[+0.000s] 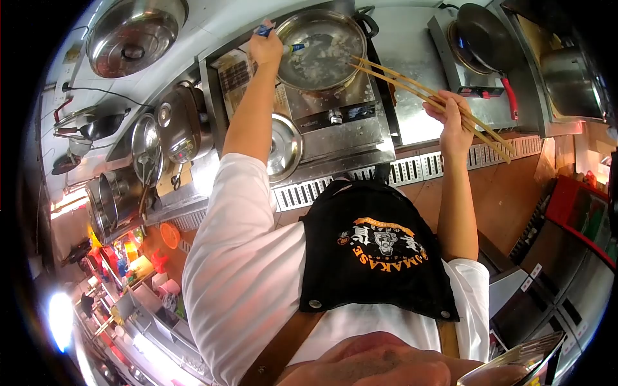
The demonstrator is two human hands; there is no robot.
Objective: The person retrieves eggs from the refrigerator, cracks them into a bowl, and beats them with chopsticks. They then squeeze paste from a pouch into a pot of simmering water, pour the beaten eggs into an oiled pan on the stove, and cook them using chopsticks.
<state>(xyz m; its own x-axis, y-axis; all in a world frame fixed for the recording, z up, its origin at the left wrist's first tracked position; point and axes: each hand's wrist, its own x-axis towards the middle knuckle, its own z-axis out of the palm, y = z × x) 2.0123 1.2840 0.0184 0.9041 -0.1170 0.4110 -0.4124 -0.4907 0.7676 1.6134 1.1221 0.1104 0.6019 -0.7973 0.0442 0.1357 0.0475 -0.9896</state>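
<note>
A wide metal pan (322,77) sits on the stove, with pale bits in cloudy liquid inside. Over its left rim my left hand (265,48) is closed around a small blue-and-white item (264,28), mostly hidden by the fingers. A blue and yellow-green end (296,47) shows on the pan side of that hand; I cannot tell whether it belongs to the same item. My right hand (454,122), to the right of the stove, grips a pair of long chopsticks (412,91). Their tips reach over the pan's right side.
A metal lid (283,148) lies in front of the stove's left part. To the right, a dark frying pan (483,38) with a red handle rests on another burner. A rice-cooker-like appliance (183,125) and several pots stand left. A slotted drain grate (421,168) runs along the front.
</note>
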